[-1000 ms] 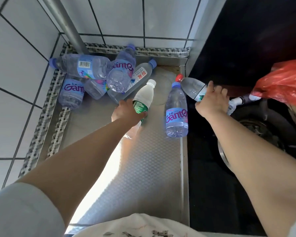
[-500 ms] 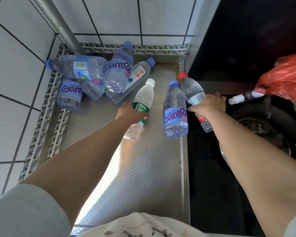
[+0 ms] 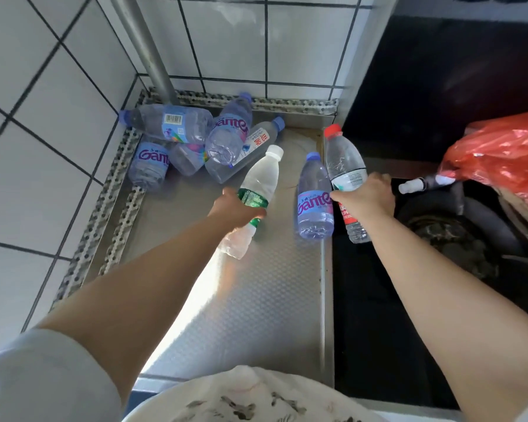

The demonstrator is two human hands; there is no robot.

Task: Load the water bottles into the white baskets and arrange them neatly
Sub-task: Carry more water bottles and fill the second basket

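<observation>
Nearest the camera a pale cloth (image 3: 253, 394) with dark marks fills the bottom edge, and from either side two bare arms reach forward over a steel bench (image 3: 241, 315) with a dimpled surface. The left hand (image 3: 237, 208) has its fingers wrapped round the green label of a white-capped bottle (image 3: 255, 193), which tilts with its cap pointing away. Just to its right a blue-capped bottle (image 3: 314, 196) with a purple label stands free near the bench's right edge. The right hand (image 3: 367, 197) has its fingers clamped on the middle of a red-capped bottle (image 3: 345, 172), held above the bench edge, cap away, just beside the blue-capped one. Beyond the right hand lie a red plastic bag (image 3: 500, 156) and a small white nozzle (image 3: 410, 186) over a dark area. Farther back, in the tiled corner beside a metal pole (image 3: 147, 50), a heap of bottles (image 3: 195, 141) lies on its side. No white basket is in view, so the step in hand looks like gathering: one bottle in each hand, none loaded. The next move likely calls for carrying both to a basket out of sight, then returning for the standing bottle and the heap.
</observation>
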